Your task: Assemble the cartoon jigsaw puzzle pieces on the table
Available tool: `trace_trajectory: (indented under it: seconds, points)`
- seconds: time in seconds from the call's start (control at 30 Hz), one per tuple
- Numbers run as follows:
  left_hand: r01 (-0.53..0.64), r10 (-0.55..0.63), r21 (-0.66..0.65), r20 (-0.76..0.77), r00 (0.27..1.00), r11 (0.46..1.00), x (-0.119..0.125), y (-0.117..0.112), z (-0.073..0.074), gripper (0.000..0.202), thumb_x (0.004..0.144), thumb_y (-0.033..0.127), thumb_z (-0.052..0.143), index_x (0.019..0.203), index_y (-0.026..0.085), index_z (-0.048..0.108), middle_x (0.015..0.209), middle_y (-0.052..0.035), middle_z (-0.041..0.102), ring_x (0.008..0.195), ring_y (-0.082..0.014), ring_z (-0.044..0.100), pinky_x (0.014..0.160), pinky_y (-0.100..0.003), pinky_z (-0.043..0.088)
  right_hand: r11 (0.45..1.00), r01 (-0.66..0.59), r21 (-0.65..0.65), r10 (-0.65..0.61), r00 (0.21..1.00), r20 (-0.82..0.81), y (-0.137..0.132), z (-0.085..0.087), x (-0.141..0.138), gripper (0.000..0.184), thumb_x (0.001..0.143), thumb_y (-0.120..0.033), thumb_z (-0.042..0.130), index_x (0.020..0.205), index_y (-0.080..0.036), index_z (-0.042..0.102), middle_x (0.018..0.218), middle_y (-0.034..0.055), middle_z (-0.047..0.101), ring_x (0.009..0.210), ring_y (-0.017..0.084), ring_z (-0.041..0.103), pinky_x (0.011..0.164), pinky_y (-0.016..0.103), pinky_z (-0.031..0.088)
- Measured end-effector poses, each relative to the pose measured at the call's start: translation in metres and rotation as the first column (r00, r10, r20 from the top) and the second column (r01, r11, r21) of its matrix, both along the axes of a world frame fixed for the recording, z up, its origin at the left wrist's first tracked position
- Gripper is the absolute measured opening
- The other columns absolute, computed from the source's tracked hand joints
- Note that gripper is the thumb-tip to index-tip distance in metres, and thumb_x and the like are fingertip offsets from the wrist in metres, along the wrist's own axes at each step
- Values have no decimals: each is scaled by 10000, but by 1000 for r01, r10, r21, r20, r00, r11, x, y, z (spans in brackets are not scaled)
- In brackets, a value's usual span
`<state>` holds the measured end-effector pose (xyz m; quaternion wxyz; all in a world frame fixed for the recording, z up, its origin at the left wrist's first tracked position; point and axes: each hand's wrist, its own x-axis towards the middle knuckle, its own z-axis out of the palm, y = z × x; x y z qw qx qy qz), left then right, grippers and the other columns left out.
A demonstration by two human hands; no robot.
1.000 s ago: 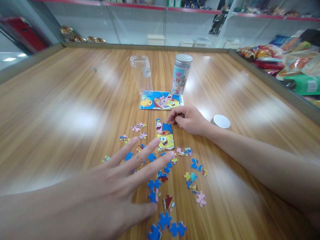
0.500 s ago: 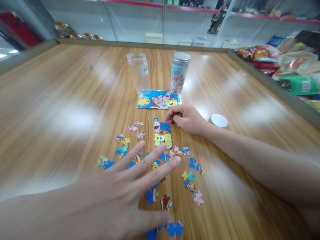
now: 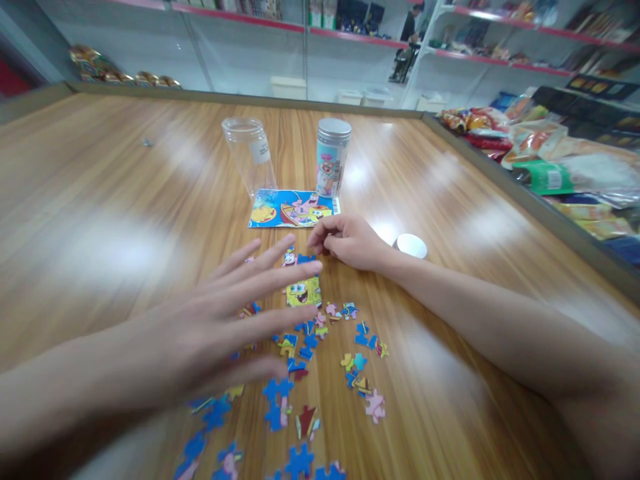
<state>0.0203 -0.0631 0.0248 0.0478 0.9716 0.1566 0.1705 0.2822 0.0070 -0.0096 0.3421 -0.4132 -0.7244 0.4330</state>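
Observation:
My left hand (image 3: 225, 320) hovers over the loose jigsaw pieces with its fingers spread, holding nothing. Below it is a partly joined jigsaw puzzle (image 3: 304, 292), a narrow block with a yellow cartoon face, half covered by the fingers. My right hand (image 3: 353, 243) rests on the table at the puzzle's upper right corner, fingers curled in; whether anything is between them is hidden. Loose jigsaw pieces (image 3: 300, 460) in blue, pink and yellow lie around and below the left hand. Just beyond the right hand lies the picture sheet (image 3: 290, 208) with cartoon figures.
A clear plastic jar (image 3: 253, 160) and a printed can (image 3: 331, 160) with a silver lid stand by the sheet. To the right of my right hand lies a round white lid (image 3: 411, 246). Packaged snacks (image 3: 540, 160) sit past the right table edge; shelves (image 3: 240, 18) line the back.
My left hand has lifted and moved up over the puzzle, uncovering pieces at the bottom. My right hand keeps its place beside the puzzle. The whole view has shifted somewhat.

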Motion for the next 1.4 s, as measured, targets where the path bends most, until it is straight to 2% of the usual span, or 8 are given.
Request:
trace_trajectory:
  seconds: [0.13, 0.23, 0.37, 0.6, 0.97, 1.07, 1.2, 1.4]
  points:
    - [-27, 13, 52, 250, 968, 998, -10, 40, -20, 433, 855, 96, 652, 1264, 233, 610, 1245, -81, 654, 1266, -277, 562, 1050, -495, 519, 945, 8, -326, 3, 1000, 31, 2, 14, 6, 145, 735, -111, 549, 805, -117, 676, 621, -1, 647, 415, 49, 456, 388, 177, 313]
    - [-107, 82, 66, 301, 950, 992, -18, 48, -31, 416, 805, 99, 695, 1187, 259, 653, 1056, -50, 675, 1004, -222, 631, 878, -420, 567, 855, -85, -512, 223, 951, 215, -1, 29, 16, 155, 782, -246, 606, 721, -123, 679, 512, -14, 582, 341, 53, 406, 335, 190, 272]
    - [-127, 101, 70, 294, 950, 989, -24, 48, -37, 450, 779, 120, 717, 1192, 287, 652, 967, -39, 640, 858, -194, 589, 738, -367, 542, 694, -120, -710, 547, 729, 411, -1, 43, 33, 256, 819, -338, 618, 681, -134, 687, 455, -18, 558, 334, 80, 476, 331, 181, 292]
    - [-103, 79, 64, 303, 950, 993, -19, 47, -33, 434, 777, 111, 704, 1169, 290, 652, 943, -38, 638, 839, -195, 584, 738, -382, 556, 421, -129, -898, 840, 430, 332, -6, 49, 40, 417, 636, -516, 838, 668, -119, 716, 690, 89, 736, 573, 161, 688, 475, 203, 469]
    - [-95, 66, 75, 324, 944, 993, -14, 45, -33, 409, 771, 93, 696, 1139, 268, 657, 926, -35, 636, 831, -187, 570, 742, -381, 544, 695, -271, -666, 718, 317, 619, -45, 55, 18, 418, 650, -373, 842, 398, -163, 582, 364, -27, 512, 316, 78, 448, 352, 202, 311]
    - [-101, 77, 63, 309, 948, 993, -14, 44, -32, 387, 785, 99, 688, 1132, 268, 657, 913, -36, 635, 834, -192, 570, 752, -390, 545, 655, -238, -718, 748, 343, 568, -40, 54, 21, 445, 625, -457, 862, 427, -155, 602, 399, -2, 551, 339, 96, 487, 372, 213, 363]
    - [-98, 80, 52, 275, 958, 994, -11, 41, -27, 370, 815, 102, 671, 1146, 265, 661, 972, -45, 664, 896, -207, 592, 811, -406, 554, 501, -90, -861, 796, 437, 418, -25, 48, 27, 566, 773, -671, 677, 633, -123, 689, 608, 92, 701, 494, 156, 644, 480, 255, 510]
    - [-42, 40, 14, 153, 987, 999, -7, 43, -29, 435, 881, 143, 624, 1303, 248, 624, 1297, -75, 637, 1239, -268, 539, 1071, -494, 473, 529, -163, -833, 823, 339, 456, -19, 54, 32, 535, 707, -660, 738, 657, -130, 677, 595, 45, 680, 520, 136, 617, 508, 235, 468]
